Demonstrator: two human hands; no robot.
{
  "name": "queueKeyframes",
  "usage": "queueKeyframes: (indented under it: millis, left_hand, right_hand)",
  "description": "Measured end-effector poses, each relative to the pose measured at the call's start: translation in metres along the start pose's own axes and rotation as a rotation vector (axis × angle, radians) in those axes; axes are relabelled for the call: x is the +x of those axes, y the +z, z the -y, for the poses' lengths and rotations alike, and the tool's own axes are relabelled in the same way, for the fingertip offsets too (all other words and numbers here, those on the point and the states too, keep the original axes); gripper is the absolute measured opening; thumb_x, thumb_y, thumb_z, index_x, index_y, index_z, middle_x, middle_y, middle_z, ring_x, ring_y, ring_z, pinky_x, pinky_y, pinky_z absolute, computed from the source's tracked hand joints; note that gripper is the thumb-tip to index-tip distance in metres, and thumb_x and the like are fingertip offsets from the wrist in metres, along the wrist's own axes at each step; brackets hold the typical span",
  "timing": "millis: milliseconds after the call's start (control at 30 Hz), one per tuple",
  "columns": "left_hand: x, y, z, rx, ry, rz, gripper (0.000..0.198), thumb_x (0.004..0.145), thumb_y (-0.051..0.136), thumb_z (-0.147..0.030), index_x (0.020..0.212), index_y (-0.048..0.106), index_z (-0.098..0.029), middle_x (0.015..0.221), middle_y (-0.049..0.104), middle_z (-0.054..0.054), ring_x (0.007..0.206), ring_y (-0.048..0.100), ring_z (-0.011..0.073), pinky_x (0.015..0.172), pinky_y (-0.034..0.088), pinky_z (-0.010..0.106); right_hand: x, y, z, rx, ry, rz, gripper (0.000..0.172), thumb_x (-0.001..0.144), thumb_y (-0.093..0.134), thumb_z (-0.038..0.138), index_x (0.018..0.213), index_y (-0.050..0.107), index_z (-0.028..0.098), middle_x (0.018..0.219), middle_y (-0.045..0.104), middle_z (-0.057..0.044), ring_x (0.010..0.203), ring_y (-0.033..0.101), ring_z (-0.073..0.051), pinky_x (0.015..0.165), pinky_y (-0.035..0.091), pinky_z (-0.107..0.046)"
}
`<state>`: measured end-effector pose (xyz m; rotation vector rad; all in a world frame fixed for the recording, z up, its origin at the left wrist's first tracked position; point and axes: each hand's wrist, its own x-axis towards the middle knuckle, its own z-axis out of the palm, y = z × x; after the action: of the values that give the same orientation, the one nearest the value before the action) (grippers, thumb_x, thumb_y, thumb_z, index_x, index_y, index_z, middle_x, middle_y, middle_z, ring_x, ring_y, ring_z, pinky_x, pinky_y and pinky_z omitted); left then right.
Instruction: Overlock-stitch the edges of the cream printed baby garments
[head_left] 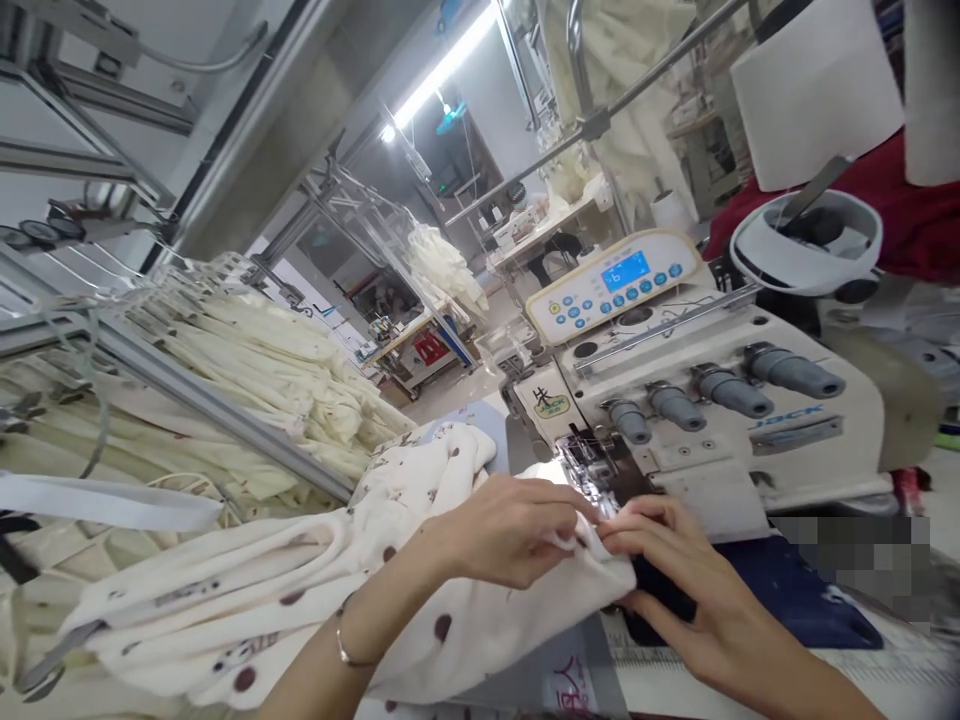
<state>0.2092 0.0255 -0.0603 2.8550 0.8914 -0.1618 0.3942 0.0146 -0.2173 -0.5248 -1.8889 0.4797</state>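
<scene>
A cream fabric piece with dark red dots (285, 590) lies across the sewing table and runs up to the presser foot (596, 470) of a white overlock sewing machine (712, 400). My left hand (510, 530) pinches the fabric's edge just in front of the foot, fingers closed on the cloth. My right hand (675, 575) meets it from the right, fingertips pressed on the same edge, palm over a dark patch of the table. A thin bracelet sits on my left wrist.
A metal rail (187, 390) with stacks of cream garments (255, 370) fills the left. The machine's control panel (615, 285) and thread knobs (720, 390) lie behind the hands. A white thread cone (814, 90), red cloth and further worktables stand beyond.
</scene>
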Motion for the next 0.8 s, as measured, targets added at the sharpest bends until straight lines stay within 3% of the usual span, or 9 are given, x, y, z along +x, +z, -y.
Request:
queueKeyframes:
  millis: [100, 167, 233, 300, 400, 500, 600, 700, 800]
  left_hand:
    - [0.000, -0.001, -0.002, 0.297, -0.081, 0.073, 0.006, 0.085, 0.050, -0.014, 0.087, 0.055, -0.016, 0.098, 0.064, 0.004, 0.075, 0.060, 0.0134, 0.050, 0.033, 0.025]
    - [-0.001, -0.008, -0.017, 0.411, -0.126, 0.126, 0.006, 0.085, 0.050, -0.012, 0.086, 0.054, -0.017, 0.082, 0.062, 0.001, 0.058, 0.053, 0.0112, 0.045, 0.024, 0.026]
    - [-0.005, -0.014, -0.042, 0.379, -0.061, 0.156, 0.005, 0.086, 0.050, -0.013, 0.085, 0.052, -0.017, 0.073, 0.060, -0.002, 0.052, 0.047, 0.0099, 0.044, 0.023, 0.027]
    - [-0.010, -0.011, -0.065, 0.297, 0.047, 0.120, 0.007, 0.090, 0.049, -0.018, 0.083, 0.050, -0.017, 0.070, 0.059, -0.003, 0.053, 0.046, 0.0099, 0.046, 0.026, 0.027]
    - [-0.020, 0.008, -0.080, 0.123, 0.048, -0.076, 0.013, 0.092, 0.051, -0.026, 0.082, 0.047, -0.018, 0.067, 0.059, -0.005, 0.058, 0.050, 0.0091, 0.050, 0.030, 0.025]
    - [-0.030, 0.029, -0.064, -0.160, -0.039, -0.277, 0.018, 0.086, 0.057, -0.035, 0.087, 0.048, -0.019, 0.073, 0.061, -0.003, 0.064, 0.055, 0.0101, 0.059, 0.039, 0.023]
    - [-0.036, 0.040, -0.039, -0.290, -0.090, -0.345, 0.031, 0.077, 0.052, -0.028, 0.105, 0.049, -0.018, 0.099, 0.063, 0.006, 0.084, 0.058, 0.0174, 0.078, 0.045, 0.030]
    - [-0.033, 0.048, -0.021, -0.121, -0.101, -0.334, 0.046, 0.072, 0.043, -0.013, 0.118, 0.046, -0.018, 0.119, 0.059, 0.008, 0.097, 0.055, 0.0219, 0.085, 0.043, 0.038]
    - [-0.027, 0.054, -0.013, 0.059, -0.104, -0.272, 0.039, 0.080, 0.042, -0.010, 0.117, 0.048, -0.019, 0.121, 0.059, 0.005, 0.091, 0.054, 0.0200, 0.078, 0.044, 0.035]
  right_hand:
    - [0.002, 0.001, 0.001, 0.009, 0.006, -0.019, 0.023, 0.088, 0.052, 0.017, 0.110, 0.049, 0.021, 0.114, 0.057, -0.008, 0.110, 0.047, -0.022, 0.090, 0.048, -0.036]
    - [0.003, -0.001, 0.004, 0.010, -0.002, -0.036, 0.022, 0.088, 0.050, 0.015, 0.110, 0.049, 0.021, 0.113, 0.058, -0.008, 0.108, 0.049, -0.022, 0.090, 0.047, -0.037]
    - [0.003, -0.006, 0.010, -0.010, -0.040, -0.033, 0.026, 0.089, 0.046, 0.012, 0.113, 0.050, 0.020, 0.113, 0.059, -0.007, 0.111, 0.049, -0.021, 0.092, 0.047, -0.036]
    - [0.001, -0.011, 0.019, -0.048, -0.139, 0.004, 0.030, 0.089, 0.045, 0.011, 0.117, 0.050, 0.020, 0.114, 0.060, -0.007, 0.115, 0.049, -0.019, 0.096, 0.044, -0.036]
    - [-0.007, -0.015, 0.033, -0.165, -0.296, 0.015, 0.030, 0.090, 0.047, 0.013, 0.120, 0.053, 0.015, 0.116, 0.061, -0.009, 0.115, 0.052, -0.019, 0.103, 0.039, -0.038]
    - [-0.012, -0.011, 0.039, -0.285, -0.365, -0.074, 0.028, 0.090, 0.046, 0.008, 0.116, 0.056, 0.009, 0.115, 0.062, -0.012, 0.114, 0.055, -0.019, 0.099, 0.042, -0.036]
    - [-0.013, -0.004, 0.038, -0.318, -0.379, -0.126, 0.030, 0.087, 0.044, 0.003, 0.112, 0.059, 0.010, 0.107, 0.066, -0.011, 0.104, 0.061, -0.017, 0.092, 0.049, -0.031]
    - [-0.019, 0.003, 0.034, -0.288, -0.292, -0.132, 0.032, 0.088, 0.044, 0.007, 0.112, 0.062, 0.019, 0.102, 0.068, -0.005, 0.091, 0.066, -0.015, 0.081, 0.054, -0.024]
    - [-0.030, 0.006, 0.031, -0.290, -0.216, -0.119, 0.031, 0.089, 0.047, 0.012, 0.113, 0.063, 0.025, 0.100, 0.069, -0.001, 0.085, 0.067, -0.014, 0.074, 0.056, -0.021]
